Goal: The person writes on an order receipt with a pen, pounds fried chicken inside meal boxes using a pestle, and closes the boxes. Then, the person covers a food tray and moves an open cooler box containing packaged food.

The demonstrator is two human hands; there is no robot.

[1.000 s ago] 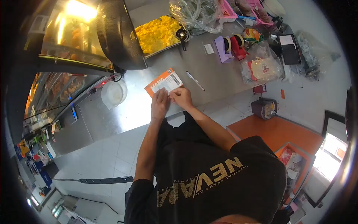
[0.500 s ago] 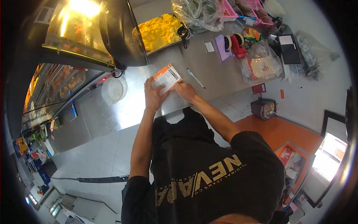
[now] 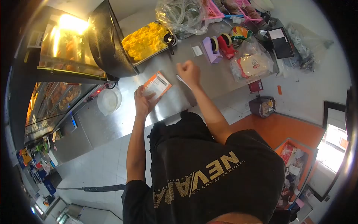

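Observation:
My left hand (image 3: pixel 143 102) grips the lower left edge of a flat orange and white packet (image 3: pixel 158 86). The packet has a printed label with dark bars, and it is tilted over the steel counter. To the right of it, my right hand (image 3: pixel 190 74) is raised, its fingers curled closed; whatever they may hold is hidden. A pen (image 3: pixel 180 78) lies beside and partly behind this hand. Beyond it stand a purple tape dispenser (image 3: pixel 212 52) and a red tape dispenser (image 3: pixel 226 48).
A tray of yellow food (image 3: pixel 145 41) with a black-handled utensil sits at the back of the steel counter (image 3: pixel 126 123). Left are a white bowl (image 3: pixel 109 100) and a lit glass food case (image 3: pixel 61 52). A bagged stack (image 3: pixel 253 65) and a dark tablet (image 3: pixel 282 44) lie right.
My right hand has left the packet and moved up and right, over the pen, with its fingers curled. My left hand still holds the packet. The camera view has shifted slightly.

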